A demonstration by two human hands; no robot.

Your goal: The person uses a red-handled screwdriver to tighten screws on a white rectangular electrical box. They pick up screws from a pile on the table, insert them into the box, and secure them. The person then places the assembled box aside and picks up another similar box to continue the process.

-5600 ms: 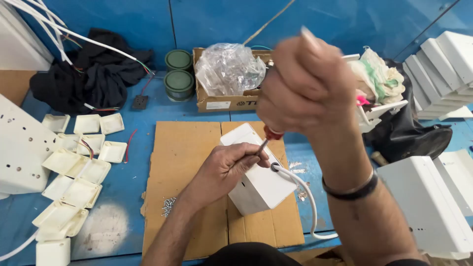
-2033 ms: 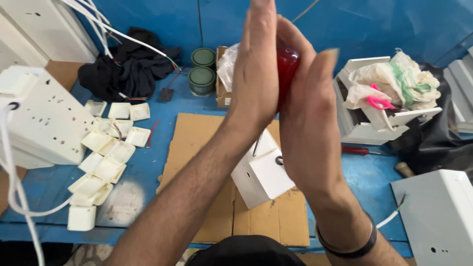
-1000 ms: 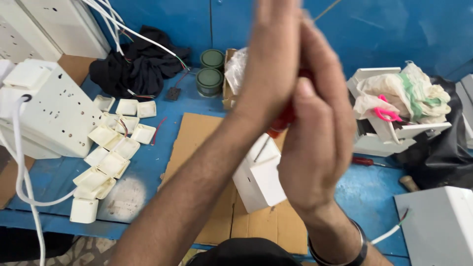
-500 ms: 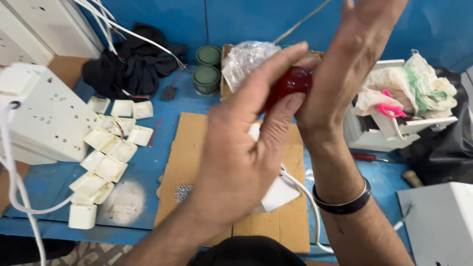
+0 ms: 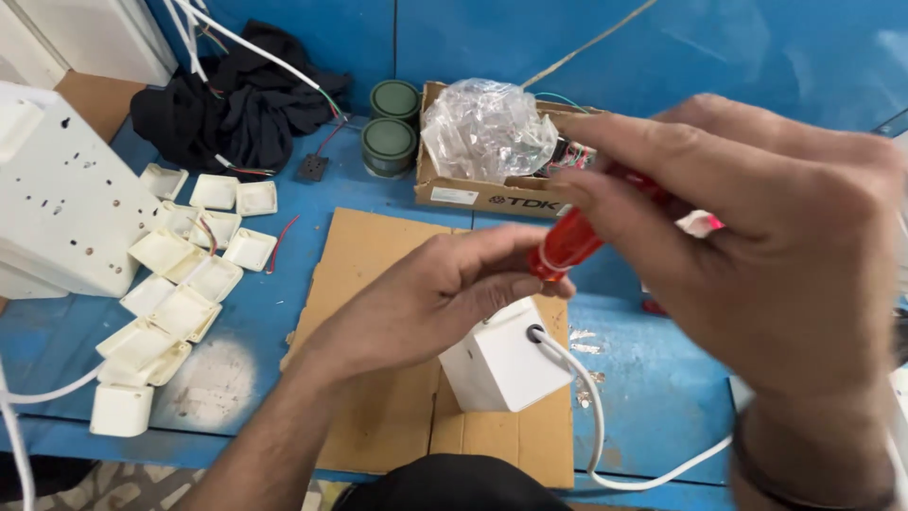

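Observation:
My right hand (image 5: 785,237) grips the red handle of a screwdriver (image 5: 572,238), which slants down toward a small white plastic box (image 5: 504,362). The box rests on a cardboard sheet (image 5: 374,274), and a white cable (image 5: 605,435) runs out of a hole in its side. My left hand (image 5: 426,303) lies over the top of the box, its fingers next to the screwdriver handle. The screwdriver tip is hidden behind my left hand.
Several cream box covers (image 5: 180,284) lie at the left beside a large white panel (image 5: 66,208). A cardboard carton (image 5: 492,185) with a plastic bag (image 5: 487,128), two green tape rolls (image 5: 390,142) and a black cloth (image 5: 236,104) sit behind.
My palms were pressed together around the red handle, rolling it. They have now parted: the left hand has dropped onto the box and the right hand holds the handle alone.

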